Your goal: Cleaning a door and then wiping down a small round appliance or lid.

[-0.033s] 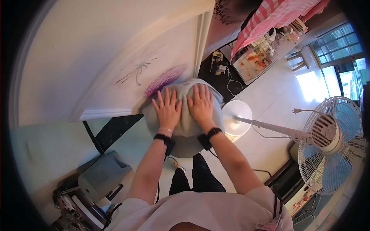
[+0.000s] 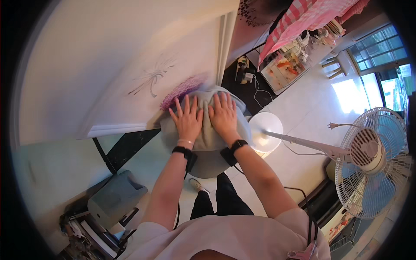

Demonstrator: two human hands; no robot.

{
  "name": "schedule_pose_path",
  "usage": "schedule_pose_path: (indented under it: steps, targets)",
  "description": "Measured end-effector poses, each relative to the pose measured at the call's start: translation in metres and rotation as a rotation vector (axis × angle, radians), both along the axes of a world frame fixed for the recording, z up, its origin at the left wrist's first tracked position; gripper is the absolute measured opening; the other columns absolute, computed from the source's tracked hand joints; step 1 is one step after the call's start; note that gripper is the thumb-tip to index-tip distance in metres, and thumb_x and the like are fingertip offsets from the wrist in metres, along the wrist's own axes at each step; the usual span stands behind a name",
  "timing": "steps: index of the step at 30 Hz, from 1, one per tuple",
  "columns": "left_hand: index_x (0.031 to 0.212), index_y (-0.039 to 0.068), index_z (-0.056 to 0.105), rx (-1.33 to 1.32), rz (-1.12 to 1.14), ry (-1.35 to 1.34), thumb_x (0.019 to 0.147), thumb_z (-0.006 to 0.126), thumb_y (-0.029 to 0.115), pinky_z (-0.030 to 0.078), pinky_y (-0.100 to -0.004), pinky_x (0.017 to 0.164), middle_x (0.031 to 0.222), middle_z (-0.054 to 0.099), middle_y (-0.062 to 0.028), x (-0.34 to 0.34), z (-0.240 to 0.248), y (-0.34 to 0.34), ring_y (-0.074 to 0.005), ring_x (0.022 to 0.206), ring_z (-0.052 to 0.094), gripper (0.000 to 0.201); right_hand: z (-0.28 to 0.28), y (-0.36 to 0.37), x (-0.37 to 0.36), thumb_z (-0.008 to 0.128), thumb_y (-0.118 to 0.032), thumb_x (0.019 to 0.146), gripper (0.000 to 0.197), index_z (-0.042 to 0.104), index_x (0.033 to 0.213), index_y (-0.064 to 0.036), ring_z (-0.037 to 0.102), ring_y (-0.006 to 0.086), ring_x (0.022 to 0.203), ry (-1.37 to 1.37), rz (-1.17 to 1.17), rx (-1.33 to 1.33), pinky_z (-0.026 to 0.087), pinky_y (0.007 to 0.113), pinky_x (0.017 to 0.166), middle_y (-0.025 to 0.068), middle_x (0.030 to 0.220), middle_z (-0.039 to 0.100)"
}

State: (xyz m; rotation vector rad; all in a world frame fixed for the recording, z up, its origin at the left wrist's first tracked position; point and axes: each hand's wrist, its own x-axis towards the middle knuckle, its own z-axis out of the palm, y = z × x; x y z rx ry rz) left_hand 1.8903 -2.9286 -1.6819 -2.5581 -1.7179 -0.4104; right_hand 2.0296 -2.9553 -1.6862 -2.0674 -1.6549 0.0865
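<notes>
A pale grey-green soft cloth [image 2: 206,141] lies bunched over a rounded grey form [image 2: 210,164], perhaps a stool or chair seat. Fingers spread, my left hand [image 2: 188,123] rests flat on the cloth's left half. My right hand [image 2: 224,119] lies flat on the right half, fingers stretched away from me. A raised fold of cloth runs between the two hands. Neither hand grips anything. What supports the cloth underneath is mostly hidden.
A white panel [image 2: 108,56] with a purple flower pattern stands just beyond the cloth. To the right is a standing fan [image 2: 368,151] with a round white base [image 2: 266,130]. A grey-green bin-like container [image 2: 117,197] sits at lower left. Crowded dark shelf [image 2: 255,93] at the back.
Both hands keep their flat pose on the cloth, with only a very slight shift. The white panel appears slightly displaced in the view.
</notes>
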Motion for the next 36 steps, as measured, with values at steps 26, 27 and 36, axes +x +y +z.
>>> schedule_pose_path:
  steps: [26, 27, 36]
  targets:
    - [0.134, 0.003, 0.045, -0.187, 0.386, -0.470, 0.098, 0.040, 0.040, 0.039, -0.0418, 0.101, 0.129, 0.053, -0.0164, -0.069, -0.036, -0.027, -0.0337, 0.118, 0.050, 0.051, 0.003, 0.063, 0.029, 0.050, -0.051, 0.088, 0.047, 0.062, 0.110, -0.0117, 0.060, 0.0329, 0.103, 0.295, 0.322, -0.450, 0.047, 0.045, 0.083, 0.0143, 0.108, 0.065]
    - [0.134, 0.003, 0.045, -0.184, 0.379, -0.466, 0.098, 0.040, 0.040, 0.039, -0.0418, 0.101, 0.129, 0.053, -0.0164, -0.078, -0.043, -0.035, -0.0337, 0.118, 0.050, 0.051, -0.005, 0.059, 0.037, 0.049, -0.054, 0.088, 0.050, 0.062, 0.107, -0.0100, 0.061, 0.0343, 0.096, 0.397, 0.270, -0.413, 0.048, 0.045, 0.081, 0.0160, 0.100, 0.066]
    - [0.143, -0.001, 0.029, -0.535, 0.686, -1.025, 0.099, 0.040, 0.014, 0.030, -0.0354, 0.108, 0.144, 0.037, -0.0200, -0.076, -0.016, -0.144, -0.0290, 0.130, 0.040, 0.048, -0.004, -0.054, 0.049, 0.048, -0.018, 0.092, 0.026, 0.058, 0.108, -0.0001, 0.061, 0.0416, 0.089, 0.365, -0.005, -0.184, 0.049, 0.049, 0.077, 0.0211, 0.100, 0.064]
